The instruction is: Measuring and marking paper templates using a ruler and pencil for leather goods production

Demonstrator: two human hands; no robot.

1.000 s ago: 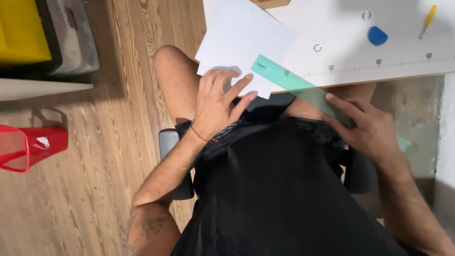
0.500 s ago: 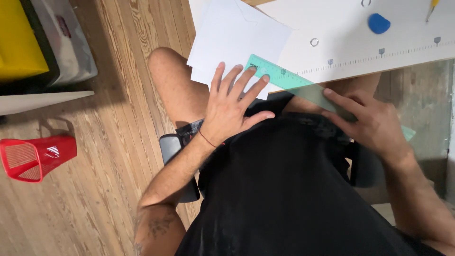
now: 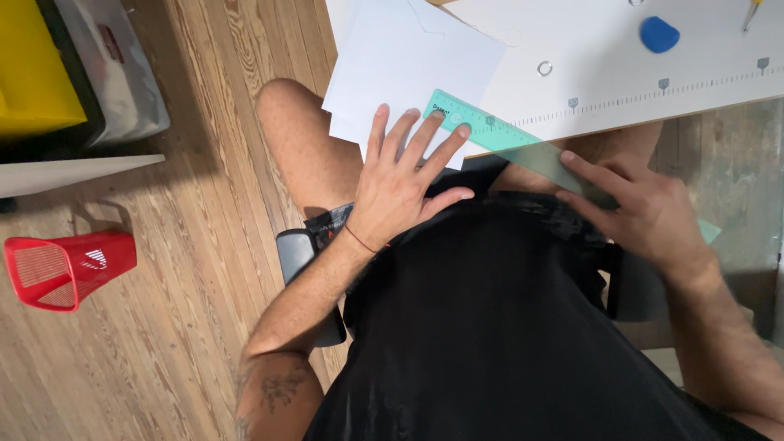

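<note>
A blue rounded eraser-like piece (image 3: 659, 34) lies on the white table top (image 3: 694, 90), well beyond the fingertips and to their far right. A small metal ring (image 3: 545, 68) sits on the same surface, nearer, just past the fingertips. A yellow-handled tool (image 3: 753, 11) pokes in at the far right corner. Far to the left of the fingers, on the wooden floor (image 3: 196, 245), a red mesh basket (image 3: 65, 268) lies on its side. Above it stand a yellow bin (image 3: 37, 65) and a grey container (image 3: 122, 73).

Bare white table (image 3: 621, 90) lies open beyond the ruler (image 3: 523, 147); blue eraser (image 3: 659, 34) farther off
</note>
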